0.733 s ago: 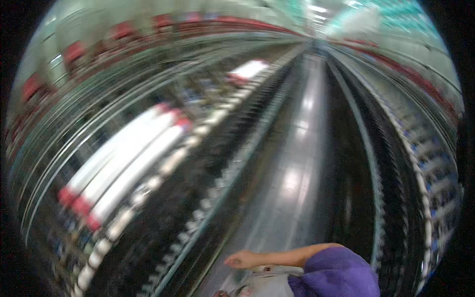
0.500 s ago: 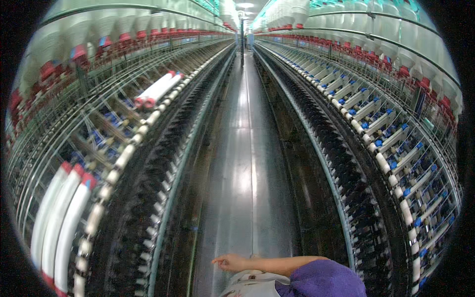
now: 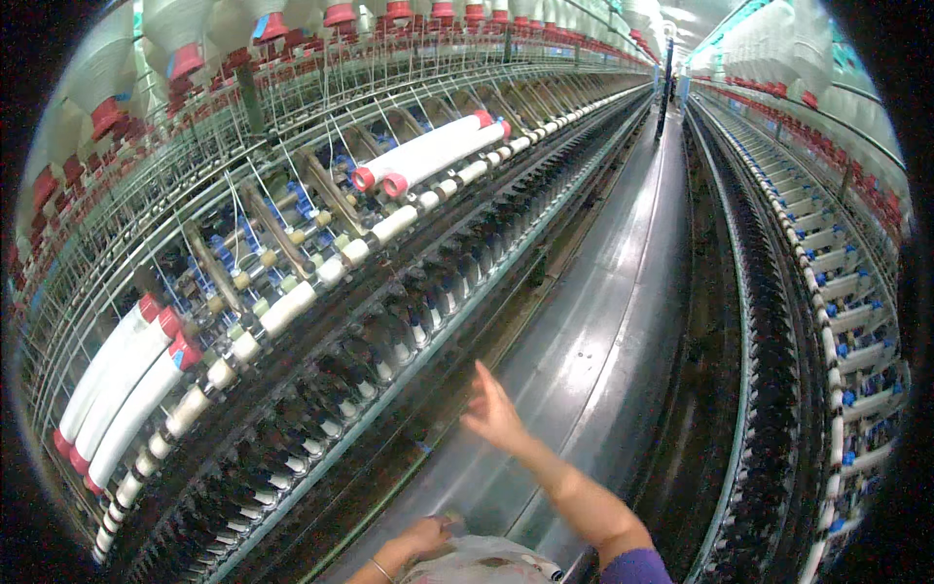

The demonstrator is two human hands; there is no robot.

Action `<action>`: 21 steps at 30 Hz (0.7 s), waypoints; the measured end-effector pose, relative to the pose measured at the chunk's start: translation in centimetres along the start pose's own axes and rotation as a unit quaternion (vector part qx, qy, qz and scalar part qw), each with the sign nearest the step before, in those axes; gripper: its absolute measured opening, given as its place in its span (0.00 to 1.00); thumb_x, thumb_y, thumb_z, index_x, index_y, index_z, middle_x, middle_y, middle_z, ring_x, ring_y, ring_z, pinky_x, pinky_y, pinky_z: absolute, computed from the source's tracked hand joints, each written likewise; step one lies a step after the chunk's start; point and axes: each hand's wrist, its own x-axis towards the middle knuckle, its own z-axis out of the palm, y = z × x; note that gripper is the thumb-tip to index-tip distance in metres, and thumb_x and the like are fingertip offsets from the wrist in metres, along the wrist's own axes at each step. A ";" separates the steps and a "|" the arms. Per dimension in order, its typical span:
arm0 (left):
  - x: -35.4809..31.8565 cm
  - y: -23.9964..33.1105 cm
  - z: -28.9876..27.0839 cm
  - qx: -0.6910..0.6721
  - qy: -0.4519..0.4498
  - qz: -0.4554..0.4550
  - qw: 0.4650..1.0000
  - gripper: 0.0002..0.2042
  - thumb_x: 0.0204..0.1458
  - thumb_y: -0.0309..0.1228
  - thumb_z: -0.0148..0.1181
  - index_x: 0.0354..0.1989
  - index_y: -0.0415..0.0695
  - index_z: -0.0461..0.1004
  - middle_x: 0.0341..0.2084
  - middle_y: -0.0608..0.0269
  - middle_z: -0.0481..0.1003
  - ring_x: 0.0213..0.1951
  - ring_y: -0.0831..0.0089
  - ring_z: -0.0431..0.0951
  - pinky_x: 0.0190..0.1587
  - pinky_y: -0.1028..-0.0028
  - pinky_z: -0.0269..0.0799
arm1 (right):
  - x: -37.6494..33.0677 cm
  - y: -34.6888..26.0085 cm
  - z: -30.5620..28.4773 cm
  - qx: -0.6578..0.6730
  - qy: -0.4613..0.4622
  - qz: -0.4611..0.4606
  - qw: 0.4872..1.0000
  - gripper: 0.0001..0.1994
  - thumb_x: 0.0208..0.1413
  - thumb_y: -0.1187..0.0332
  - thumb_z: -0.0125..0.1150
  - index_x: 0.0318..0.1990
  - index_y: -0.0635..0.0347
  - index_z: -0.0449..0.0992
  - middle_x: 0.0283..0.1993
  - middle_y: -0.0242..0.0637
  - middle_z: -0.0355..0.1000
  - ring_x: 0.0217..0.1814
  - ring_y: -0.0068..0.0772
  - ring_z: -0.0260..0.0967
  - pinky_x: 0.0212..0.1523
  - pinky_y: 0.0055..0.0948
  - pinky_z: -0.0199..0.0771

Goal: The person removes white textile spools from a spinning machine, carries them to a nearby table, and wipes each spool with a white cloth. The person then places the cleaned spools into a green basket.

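My right hand [image 3: 491, 411] is raised over the aisle with the index finger stretched out and nothing seen in it. It points toward the spinning frame on the left and touches nothing. Low in the picture, my left hand [image 3: 423, 535], with a bangle at the wrist, is curled close to a whitish cloth or bag [image 3: 486, 560] at my front. What its fingers hold, if anything, is too small to make out. On the left machine's top lie white roving bobbins with red ends: a pair [image 3: 428, 156] farther off and several [image 3: 131, 389] nearer.
A row of dark spindles with white bobbins [image 3: 389, 355] runs along the left machine, below its white rollers [image 3: 292, 307]. Another spinning frame [image 3: 817, 292] lines the right side. Large white roving packages [image 3: 175, 39] hang overhead. A dark post [image 3: 665, 92] stands far down the metal-floored aisle [image 3: 584, 341].
The view has turned toward the left machine. My right hand has lifted from in front of my body and stretched forward. My left hand has come into view at the bottom.
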 end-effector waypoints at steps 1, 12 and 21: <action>1.3 -0.6 -1.0 -0.028 -0.021 0.008 0.999 0.24 0.49 0.41 0.51 0.54 0.43 0.62 0.37 0.46 0.73 0.39 0.50 0.73 0.43 0.60 0.68 | 2.8 0.4 -0.8 -0.052 -0.007 -0.011 0.999 0.48 0.38 0.72 0.63 0.66 0.49 0.38 0.55 0.46 0.56 0.45 0.37 0.65 0.47 0.35 0.68; 10.3 -4.3 -9.9 -0.104 0.107 -0.107 0.983 0.30 0.47 0.41 0.53 0.58 0.40 0.56 0.46 0.40 0.68 0.47 0.47 0.69 0.48 0.59 0.65 | 34.6 1.2 -14.8 -0.443 0.117 -0.262 0.849 0.49 0.30 0.80 0.63 0.64 0.56 0.41 0.56 0.58 0.55 0.53 0.60 0.58 0.53 0.42 0.62; 11.1 1.5 -13.4 -0.174 0.375 -0.328 0.849 0.25 0.47 0.37 0.53 0.54 0.43 0.57 0.51 0.45 0.63 0.44 0.49 0.71 0.42 0.57 0.69 | 56.2 -5.3 -18.5 -0.489 -0.085 -0.577 0.648 0.30 0.44 0.77 0.51 0.60 0.56 0.56 0.60 0.48 0.54 0.63 0.48 0.50 0.62 0.43 0.49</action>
